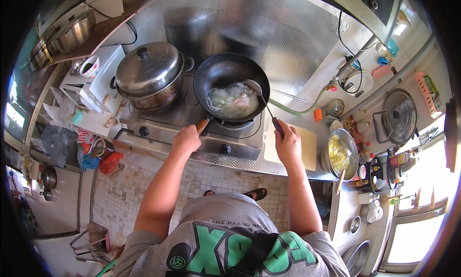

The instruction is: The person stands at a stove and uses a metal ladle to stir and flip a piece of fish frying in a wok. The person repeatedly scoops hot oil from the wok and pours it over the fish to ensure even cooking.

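Note:
A dark wok (230, 69) rests over the right burner of a steel gas stove (158, 124). My left hand (187, 140) grips its wooden handle (202, 125). Cloudy, frothy liquid (219, 102) lies in the wok with a pale piece of food (243, 100), perhaps meat, in it. My right hand (289, 142) is closed around the dark handle of a metal ladle or spatula (268, 109). The tool's head (253, 85) reaches inside the wok at its right side, partly in the liquid.
A large lidded steel pot (149, 73) stands on the left burner. Right of the stove are a cutting board (306, 143), a metal bowl of yellowish chopped food (337, 152) with a ladle in it, and a green gas hose (300, 112). Several bottles (360, 127) line the right wall.

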Available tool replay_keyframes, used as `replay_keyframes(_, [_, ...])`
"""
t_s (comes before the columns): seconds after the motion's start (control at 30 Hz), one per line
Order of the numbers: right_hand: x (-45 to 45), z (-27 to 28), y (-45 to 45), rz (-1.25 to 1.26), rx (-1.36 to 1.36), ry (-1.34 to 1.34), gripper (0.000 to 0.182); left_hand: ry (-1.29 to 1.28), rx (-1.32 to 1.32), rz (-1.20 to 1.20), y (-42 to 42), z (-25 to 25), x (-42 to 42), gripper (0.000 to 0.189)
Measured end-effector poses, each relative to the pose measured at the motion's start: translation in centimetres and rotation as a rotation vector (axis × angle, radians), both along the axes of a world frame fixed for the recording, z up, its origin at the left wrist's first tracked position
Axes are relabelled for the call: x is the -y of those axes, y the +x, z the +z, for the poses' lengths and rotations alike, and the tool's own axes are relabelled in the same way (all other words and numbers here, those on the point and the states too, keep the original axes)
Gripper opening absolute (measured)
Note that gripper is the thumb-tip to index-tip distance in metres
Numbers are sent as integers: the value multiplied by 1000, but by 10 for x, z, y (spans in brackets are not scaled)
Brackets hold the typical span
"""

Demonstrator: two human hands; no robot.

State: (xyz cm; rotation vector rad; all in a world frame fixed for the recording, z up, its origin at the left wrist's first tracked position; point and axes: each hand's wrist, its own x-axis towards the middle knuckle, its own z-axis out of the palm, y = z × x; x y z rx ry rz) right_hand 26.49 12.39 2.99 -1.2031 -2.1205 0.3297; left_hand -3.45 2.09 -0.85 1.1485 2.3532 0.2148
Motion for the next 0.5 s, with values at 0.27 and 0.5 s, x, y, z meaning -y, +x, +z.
replay_keyframes(0.27, [-2,-6,2,17,-20,11,33,-1,2,-3,-4,-10,-2,36])
replay_keyframes(0.5, [-4,-13,3,18,-28,18,33,5,-2,-12,-4,-10,0,37])
